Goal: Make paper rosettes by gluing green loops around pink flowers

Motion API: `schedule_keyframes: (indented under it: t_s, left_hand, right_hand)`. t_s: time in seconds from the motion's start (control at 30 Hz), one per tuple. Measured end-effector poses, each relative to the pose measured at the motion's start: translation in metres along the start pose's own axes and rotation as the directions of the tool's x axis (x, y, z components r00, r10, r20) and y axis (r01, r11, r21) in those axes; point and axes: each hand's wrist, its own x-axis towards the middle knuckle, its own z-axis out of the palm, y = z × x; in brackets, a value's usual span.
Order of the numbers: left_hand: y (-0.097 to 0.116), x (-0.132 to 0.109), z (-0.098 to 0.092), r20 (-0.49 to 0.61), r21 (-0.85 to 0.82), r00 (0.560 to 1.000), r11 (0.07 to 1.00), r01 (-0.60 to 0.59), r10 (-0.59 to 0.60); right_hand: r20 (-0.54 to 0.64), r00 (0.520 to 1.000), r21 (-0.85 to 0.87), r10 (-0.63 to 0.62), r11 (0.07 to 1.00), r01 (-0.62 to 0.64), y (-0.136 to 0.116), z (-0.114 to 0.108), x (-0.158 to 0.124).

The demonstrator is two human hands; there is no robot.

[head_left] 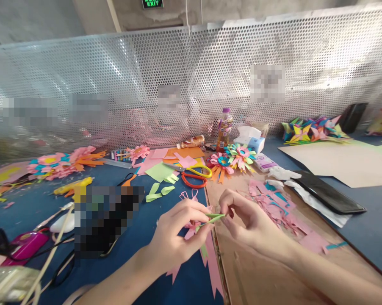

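At lower centre of frame, my left hand [180,228] and right hand [246,216] tightly pinch a narrow light-green paper strip [214,218]; uneven pulling could tear it.

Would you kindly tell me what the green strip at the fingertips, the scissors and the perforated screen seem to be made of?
Green strip: probably matte paper; it looks thin and creased, without shine.
Scissors: smooth red and yellow handles, likely plastic; greyish blades, probably metal.
Perforated screen: apparently metal, judging by its silvery, reflective sheen.
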Motion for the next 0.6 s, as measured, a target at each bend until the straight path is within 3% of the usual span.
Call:
schedule_keyframes:
  t_s: [0.6]
  left_hand:
    - [0.0008,-0.0008,0.0002,0.000,0.001,1.000,1.000,-0.003,0.003]
  right_hand:
    - [0.000,1.000,0.011,-0.001,1.000,0.001,0.0000,0.0007,-0.0003]
